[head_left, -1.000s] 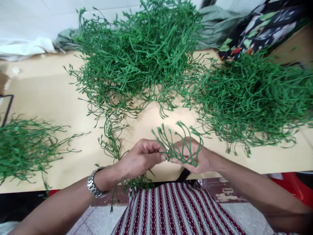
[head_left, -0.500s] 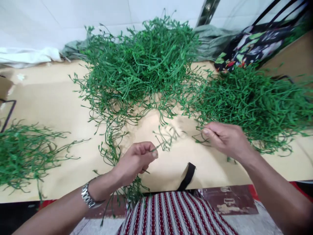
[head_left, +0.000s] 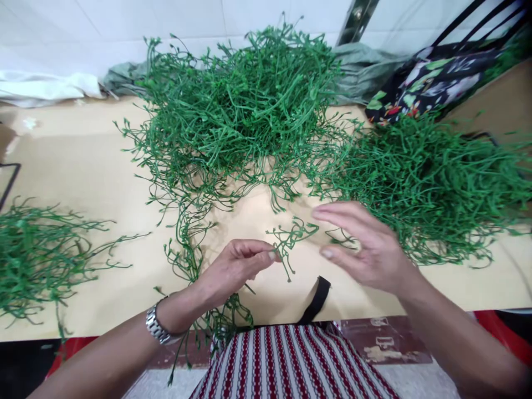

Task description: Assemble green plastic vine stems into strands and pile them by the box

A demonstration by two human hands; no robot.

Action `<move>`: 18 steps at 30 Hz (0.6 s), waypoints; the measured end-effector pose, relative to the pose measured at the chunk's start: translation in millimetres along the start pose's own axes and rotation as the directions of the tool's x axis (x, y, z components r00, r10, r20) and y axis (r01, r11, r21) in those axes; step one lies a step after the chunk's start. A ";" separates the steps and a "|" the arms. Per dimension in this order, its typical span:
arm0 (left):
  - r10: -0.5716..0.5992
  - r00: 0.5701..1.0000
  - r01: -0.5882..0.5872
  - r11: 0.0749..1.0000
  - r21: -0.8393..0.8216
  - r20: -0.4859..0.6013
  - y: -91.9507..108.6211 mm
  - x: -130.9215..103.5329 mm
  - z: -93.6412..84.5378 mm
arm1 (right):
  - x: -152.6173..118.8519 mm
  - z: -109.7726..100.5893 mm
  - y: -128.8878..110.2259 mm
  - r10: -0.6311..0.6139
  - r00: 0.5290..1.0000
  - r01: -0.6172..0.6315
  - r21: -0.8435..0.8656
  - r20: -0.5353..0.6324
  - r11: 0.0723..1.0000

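Observation:
My left hand [head_left: 236,269], with a metal watch at the wrist, pinches a thin green stem piece [head_left: 293,235] whose branching tips spread to the right of the fingertips. Just right of those tips, my right hand [head_left: 363,246] is held with thumb and fingers apart and nothing between them. A large heap of green stems [head_left: 249,105] lies behind both hands. Another green heap [head_left: 440,183] is beyond my right hand. Loose stems [head_left: 226,318] hang over the table's front edge below my left wrist.
A smaller green bunch [head_left: 37,255] lies at the left of the beige table [head_left: 78,160]. A black strap [head_left: 318,299] rests near the front edge. A floral cloth bag [head_left: 432,83] and a cardboard box [head_left: 499,100] stand at the back right.
My right hand has opened from a pinch and moved left, toward my left hand. The piece in my left hand now shows its branching tips more clearly.

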State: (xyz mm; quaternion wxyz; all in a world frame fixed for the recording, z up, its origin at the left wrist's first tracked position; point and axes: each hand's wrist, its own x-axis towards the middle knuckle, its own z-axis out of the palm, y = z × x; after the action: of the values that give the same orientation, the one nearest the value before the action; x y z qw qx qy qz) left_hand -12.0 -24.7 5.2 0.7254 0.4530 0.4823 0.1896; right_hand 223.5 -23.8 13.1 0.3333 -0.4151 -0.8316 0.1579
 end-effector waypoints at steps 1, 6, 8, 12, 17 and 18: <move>0.023 1.000 -0.024 0.999 0.022 0.014 0.6 0.7 0.7 | 5.0 8.2 -5.3 -0.006 1.000 0.004 0.062 0.028 0.998; 0.168 0.979 -0.193 0.950 0.245 0.119 9.1 0.6 -0.1 | 14.4 34.6 -9.9 -0.064 0.994 0.033 0.306 0.091 0.951; 0.216 0.962 -0.269 0.855 0.443 0.168 14.9 -1.2 -2.2 | 14.0 39.3 -9.9 -0.068 0.994 0.036 0.334 0.083 0.942; 0.262 0.949 -0.313 0.711 0.630 0.176 25.2 -4.7 -4.1 | 12.6 45.0 -13.2 -0.071 0.994 0.043 0.296 0.085 0.954; 0.098 0.988 -0.116 0.982 0.150 0.119 19.5 0.4 1.5 | 11.9 50.1 -13.2 -0.110 0.992 0.092 0.265 0.053 0.960; 0.068 0.993 -0.073 0.996 0.045 0.101 16.3 2.1 2.9 | 11.3 50.8 -12.5 -0.116 0.992 0.098 0.261 0.053 0.960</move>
State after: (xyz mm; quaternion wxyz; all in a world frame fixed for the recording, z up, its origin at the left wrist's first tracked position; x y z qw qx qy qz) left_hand -5.9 -16.2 18.1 0.7299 0.4963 0.4339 0.1807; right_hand 176.5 -21.6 -12.3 0.3639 -0.3173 -0.8361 0.2605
